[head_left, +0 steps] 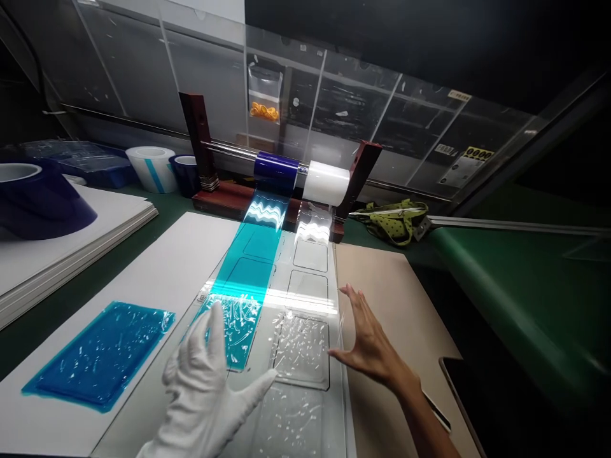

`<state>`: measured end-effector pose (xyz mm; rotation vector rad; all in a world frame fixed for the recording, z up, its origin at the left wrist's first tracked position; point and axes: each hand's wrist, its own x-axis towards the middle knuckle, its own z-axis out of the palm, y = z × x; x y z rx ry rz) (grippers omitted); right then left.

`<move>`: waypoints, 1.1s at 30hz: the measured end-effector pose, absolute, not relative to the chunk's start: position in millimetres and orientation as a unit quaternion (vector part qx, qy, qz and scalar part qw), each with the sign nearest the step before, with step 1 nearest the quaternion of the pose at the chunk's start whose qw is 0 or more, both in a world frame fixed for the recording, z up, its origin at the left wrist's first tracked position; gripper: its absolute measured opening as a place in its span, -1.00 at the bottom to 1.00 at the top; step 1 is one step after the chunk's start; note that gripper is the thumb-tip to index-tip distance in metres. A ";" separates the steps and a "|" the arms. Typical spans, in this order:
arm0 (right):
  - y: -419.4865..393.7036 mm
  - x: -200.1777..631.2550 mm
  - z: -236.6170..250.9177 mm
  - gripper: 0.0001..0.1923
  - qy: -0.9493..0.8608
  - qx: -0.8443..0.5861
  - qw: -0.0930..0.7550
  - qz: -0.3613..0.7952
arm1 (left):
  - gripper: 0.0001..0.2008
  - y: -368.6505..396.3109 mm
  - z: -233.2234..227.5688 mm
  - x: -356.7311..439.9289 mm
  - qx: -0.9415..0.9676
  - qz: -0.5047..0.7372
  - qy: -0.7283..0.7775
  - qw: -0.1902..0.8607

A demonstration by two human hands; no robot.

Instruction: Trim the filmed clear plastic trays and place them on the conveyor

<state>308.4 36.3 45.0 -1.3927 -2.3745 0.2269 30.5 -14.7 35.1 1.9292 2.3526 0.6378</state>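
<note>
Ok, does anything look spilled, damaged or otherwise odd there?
No spill shows. The left hand wears a white glove while the right hand is bare, an odd mismatch. The blue film looks crinkled at its near end, unlike the smooth stretch behind, though glare may exaggerate that.

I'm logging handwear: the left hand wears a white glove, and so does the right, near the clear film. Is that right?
Not quite: the right hand, near the clear film, is bare, as the head view shows. The left hand does wear a white glove.
</note>
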 end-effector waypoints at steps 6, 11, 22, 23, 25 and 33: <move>91.4 314.6 43.2 0.24 -0.877 -0.451 0.140 0.088 | 0.13 -17.4 47.8 14.2 0.584 0.193 0.786 0.059; 113.2 312.0 35.3 0.25 -0.880 -0.445 0.125 0.106 | 0.13 -11.0 55.7 13.7 0.578 0.200 0.787 0.081; 131.5 310.7 30.8 0.26 -0.884 -0.434 0.105 0.134 | 0.07 3.0 48.5 16.5 0.555 0.213 0.796 0.118; 132.8 311.0 29.3 0.26 -0.887 -0.430 0.105 0.133 | 0.07 4.4 48.2 16.2 0.554 0.214 0.796 0.120; 135.1 311.5 26.2 0.26 -0.893 -0.417 0.110 0.130 | 0.06 7.1 47.7 15.3 0.553 0.216 0.795 0.123; 134.8 314.5 25.8 0.33 -0.885 -0.432 0.119 0.126 | 0.12 14.4 40.9 7.8 0.538 0.227 0.802 0.129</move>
